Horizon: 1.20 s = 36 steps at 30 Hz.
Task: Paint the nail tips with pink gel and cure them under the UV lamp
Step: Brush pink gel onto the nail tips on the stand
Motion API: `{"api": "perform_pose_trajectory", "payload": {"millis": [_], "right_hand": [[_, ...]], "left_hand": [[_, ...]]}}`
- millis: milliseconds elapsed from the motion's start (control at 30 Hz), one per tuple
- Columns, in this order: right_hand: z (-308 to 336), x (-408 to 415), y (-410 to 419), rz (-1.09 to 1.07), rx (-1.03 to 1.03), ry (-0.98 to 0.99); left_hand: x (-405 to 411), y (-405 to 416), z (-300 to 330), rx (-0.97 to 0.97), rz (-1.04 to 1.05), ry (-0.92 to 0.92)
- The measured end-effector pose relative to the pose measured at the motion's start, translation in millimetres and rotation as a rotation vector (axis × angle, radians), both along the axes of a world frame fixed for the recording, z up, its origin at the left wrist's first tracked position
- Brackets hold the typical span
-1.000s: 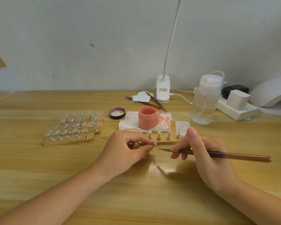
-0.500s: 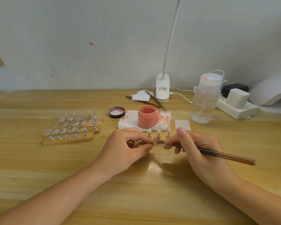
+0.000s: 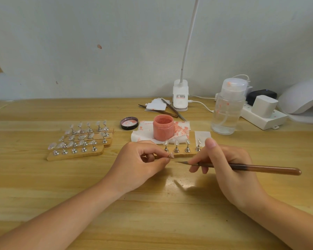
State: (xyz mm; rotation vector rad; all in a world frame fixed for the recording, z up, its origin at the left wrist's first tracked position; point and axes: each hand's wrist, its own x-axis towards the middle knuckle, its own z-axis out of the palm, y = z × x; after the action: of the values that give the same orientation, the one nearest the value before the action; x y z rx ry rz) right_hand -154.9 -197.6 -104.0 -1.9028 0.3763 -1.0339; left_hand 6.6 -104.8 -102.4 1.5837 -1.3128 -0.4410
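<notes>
Pink-tinged nail tip [image 3: 171, 156] pinched in left hand [image 3: 143, 163], brush [image 3: 242, 167] beside.

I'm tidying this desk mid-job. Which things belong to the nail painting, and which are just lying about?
In use: left hand pinching a small nail tip; right hand holding the long brown brush; open pink gel jar; white domed UV lamp.

Lying about: clear pump bottle; white power strip; white clip-on desk lamp.
</notes>
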Motion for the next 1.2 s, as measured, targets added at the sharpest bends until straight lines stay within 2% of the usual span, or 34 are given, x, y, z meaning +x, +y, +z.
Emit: {"api": "perform_pose_trajectory", "payload": {"millis": [133,267,467,633,800,967,1100,1200], "right_hand": [[0.8,2.4,0.1,-0.016,-0.035,0.070],[-0.6,-1.4,0.2,0.019,0.032,0.010],[0.8,2.7,0.1,-0.008,-0.050,0.070],[-0.5,-0.8,0.5,0.011,-0.012,-0.012],[0.2,2.1,0.3,-0.001,-0.039,0.061],[-1.2,-0.1,-0.3,0.016,-0.014,-0.027],[-0.1,1.6,1.0,-0.004,-0.076,0.041],[-1.7,0.3,1.2,0.031,-0.024,0.052]], "left_hand": [[-0.9,0.2,0.4,0.008,0.001,-0.003],[-1.6,0.5,0.9,0.005,-0.011,-0.017],[-1.4,-0.3,0.6,0.009,-0.009,-0.022],[-1.5,-0.4,1.1,0.018,-0.005,-0.005],[-1.9,-1.2,0.8,0.018,0.002,-0.003],[-2.0,-1.8,-0.2,0.012,0.020,0.011],[-1.8,-1.7,0.0,0.004,0.007,0.018],[-1.4,-1.4,0.5,-0.004,-0.006,0.009]]}}
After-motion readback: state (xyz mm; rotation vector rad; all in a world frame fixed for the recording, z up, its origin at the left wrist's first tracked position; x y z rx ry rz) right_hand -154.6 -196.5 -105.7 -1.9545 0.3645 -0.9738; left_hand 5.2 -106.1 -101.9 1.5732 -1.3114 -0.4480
